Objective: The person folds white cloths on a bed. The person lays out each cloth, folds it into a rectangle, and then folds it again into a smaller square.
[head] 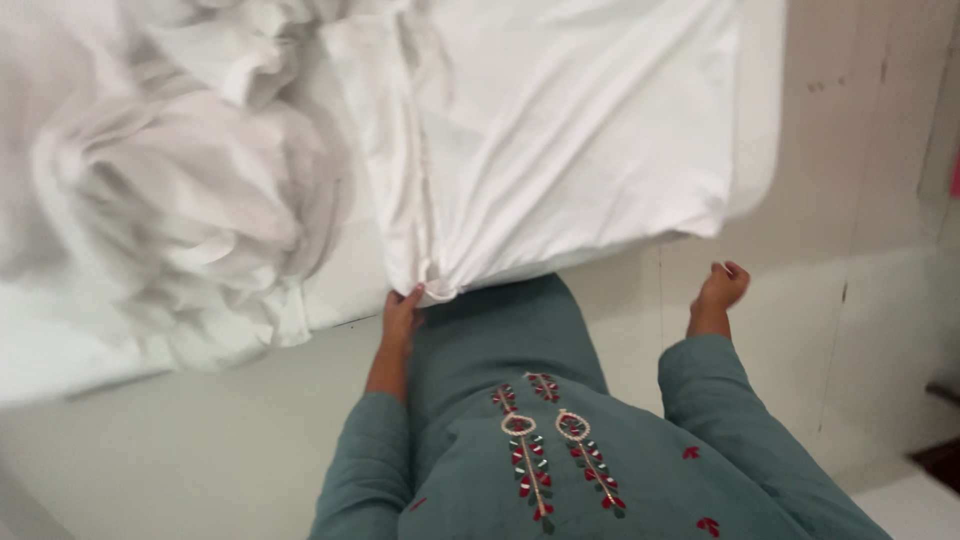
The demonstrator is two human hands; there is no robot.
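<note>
Teal embroidered tunic (540, 440) nearest. Left hand (402, 312) pinching the gathered edge of the white sheet (560, 130) at the bed's (345, 285) near side; right hand (722, 288) loosely curled, empty, off the mattress. Beyond, smooth on the right, crumpled bedding (170, 190) heaped left, unstraightened.

We list: bed sheet (560, 130), plain white; crumpled bedding (170, 200), white; our tunic (520, 400), teal green with red, white and dark embroidered motifs; floor tiles (850, 230), pale cream.
</note>
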